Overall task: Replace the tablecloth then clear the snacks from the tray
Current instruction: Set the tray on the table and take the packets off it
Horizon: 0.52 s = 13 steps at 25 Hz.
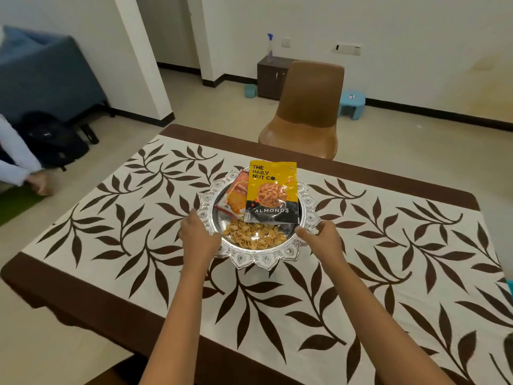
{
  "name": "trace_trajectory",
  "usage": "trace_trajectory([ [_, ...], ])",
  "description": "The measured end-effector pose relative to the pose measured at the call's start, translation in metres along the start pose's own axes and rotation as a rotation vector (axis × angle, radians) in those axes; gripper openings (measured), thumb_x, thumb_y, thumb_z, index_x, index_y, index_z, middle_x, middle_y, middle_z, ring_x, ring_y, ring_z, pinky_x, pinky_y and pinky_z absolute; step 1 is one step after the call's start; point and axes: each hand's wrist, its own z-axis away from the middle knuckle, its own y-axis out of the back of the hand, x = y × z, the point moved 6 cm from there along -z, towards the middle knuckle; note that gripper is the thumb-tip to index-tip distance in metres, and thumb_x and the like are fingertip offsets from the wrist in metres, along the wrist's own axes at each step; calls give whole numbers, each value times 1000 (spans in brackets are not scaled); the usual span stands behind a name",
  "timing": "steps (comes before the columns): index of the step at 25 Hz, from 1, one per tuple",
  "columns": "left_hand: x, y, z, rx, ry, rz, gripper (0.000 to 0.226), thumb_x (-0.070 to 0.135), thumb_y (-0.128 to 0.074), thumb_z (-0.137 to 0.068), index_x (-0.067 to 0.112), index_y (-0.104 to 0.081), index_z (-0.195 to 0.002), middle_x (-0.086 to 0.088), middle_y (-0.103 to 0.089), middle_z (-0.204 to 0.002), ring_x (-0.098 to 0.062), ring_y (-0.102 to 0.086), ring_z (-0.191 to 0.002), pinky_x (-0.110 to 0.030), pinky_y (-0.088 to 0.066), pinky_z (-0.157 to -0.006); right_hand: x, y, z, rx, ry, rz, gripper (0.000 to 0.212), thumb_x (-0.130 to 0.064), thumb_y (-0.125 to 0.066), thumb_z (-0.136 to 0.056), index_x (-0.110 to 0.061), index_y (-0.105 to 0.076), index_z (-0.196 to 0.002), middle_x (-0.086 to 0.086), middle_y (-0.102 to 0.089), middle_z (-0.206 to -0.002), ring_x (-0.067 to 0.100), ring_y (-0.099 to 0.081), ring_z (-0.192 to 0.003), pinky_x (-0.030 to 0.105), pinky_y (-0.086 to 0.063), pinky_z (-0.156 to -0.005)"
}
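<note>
tablecloth (116,245), white with brown leaves, lies flat over the whole table. far left on my screen i see the white sleeve (16,154) of another person, low by the floor, with a black bag (52,140) next to it. then comes the left hand (198,234). its fingers curl round the left rim of the silver tray (263,259) and hold it. the tray is over the middle of the cloth; i cannot tell if it rests there or is just lifted. inside it an orange packet (236,197) lies partly under a yellow almonds packet (273,193), with loose nut shells (254,236) in front. the right hand (322,237) holds the right rim, thumb on top. behind the table stands a brown chair (308,107), and further right a small blue stool (352,102).
</note>
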Motion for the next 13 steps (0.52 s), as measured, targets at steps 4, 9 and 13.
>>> trace_trajectory([
  [4,46,-1,-20,108,-187,-83,50,29,-56,-92,2,-45,-133,-17,-54,-127,-34,-44,-122,-43,-40,-97,-43,8,-3,307,232,430,71,-57,-57,-86,-6,-44,-133,15,-49,-134,31,-44,-123,43,-37,-100],
  [9,56,-31,-49,24,-235,-132,18,25,-58,-87,8,-58,-93,-8,-61,-88,-27,-58,-87,-37,-47,-71,-62,-14,-23,241,148,665,87,-75,-53,-76,-8,-41,-130,18,-46,-129,35,-43,-119,45,-37,-98],
  [13,57,-34,-44,77,-303,-12,19,8,-62,-87,12,-55,-105,-5,-60,-96,-22,-56,-90,-37,-48,-73,-57,-17,-29,223,147,446,69,-48,-74,-76,-10,-40,-123,16,-49,-121,32,-50,-110,39,-45,-87],
])
